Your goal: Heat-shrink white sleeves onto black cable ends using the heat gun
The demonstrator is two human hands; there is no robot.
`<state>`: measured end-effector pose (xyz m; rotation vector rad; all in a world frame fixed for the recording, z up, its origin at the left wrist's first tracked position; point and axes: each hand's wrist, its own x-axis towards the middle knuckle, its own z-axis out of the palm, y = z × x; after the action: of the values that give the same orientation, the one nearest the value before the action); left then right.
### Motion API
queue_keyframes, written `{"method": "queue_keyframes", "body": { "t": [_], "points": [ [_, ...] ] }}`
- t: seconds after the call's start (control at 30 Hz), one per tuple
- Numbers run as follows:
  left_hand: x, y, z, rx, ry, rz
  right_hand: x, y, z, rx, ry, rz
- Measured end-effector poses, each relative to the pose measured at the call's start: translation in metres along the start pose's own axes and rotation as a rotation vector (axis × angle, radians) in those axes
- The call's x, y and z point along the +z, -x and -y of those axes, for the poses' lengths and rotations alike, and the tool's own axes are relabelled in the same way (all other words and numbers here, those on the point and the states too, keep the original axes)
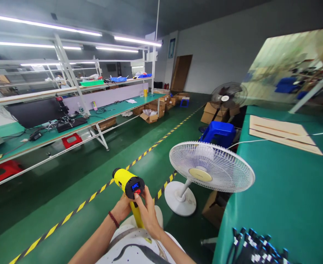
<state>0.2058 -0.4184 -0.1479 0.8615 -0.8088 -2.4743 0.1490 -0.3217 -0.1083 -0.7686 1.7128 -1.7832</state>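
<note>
A yellow heat gun [126,180] with a black rear cap and a small lit blue display is held up in front of my body. My left hand [121,208], below a dark red bead bracelet, is wrapped round its yellow handle. My right hand [147,212] is at the rear of the tool, its thumb on the red button under the display and its fingers along the side. The tool's nozzle points away to the upper left.
A white standing fan [201,174] is just right of my hands. The green table [282,187] at the right bears black cables [257,247] and flat boards [282,134]. A blue stool [219,132] stands behind the fan. A long workbench [106,114] with a monitor [37,112] runs along the left.
</note>
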Motion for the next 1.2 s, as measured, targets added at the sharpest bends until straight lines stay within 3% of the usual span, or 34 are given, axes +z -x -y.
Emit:
{"method": "queue_keyframes", "body": {
  "t": [0.3,0.63,1.2],
  "points": [
    [-0.008,-0.003,0.003,0.015,-0.027,0.028,0.002,0.001,0.001,-0.022,-0.005,0.026],
    [-0.013,-0.004,0.006,0.020,-0.020,0.051,0.003,0.002,0.000,-0.053,0.020,-0.028],
    [-0.006,0.001,0.000,0.013,-0.010,0.043,0.004,0.003,-0.001,-0.047,0.002,-0.047]
  ]
}}
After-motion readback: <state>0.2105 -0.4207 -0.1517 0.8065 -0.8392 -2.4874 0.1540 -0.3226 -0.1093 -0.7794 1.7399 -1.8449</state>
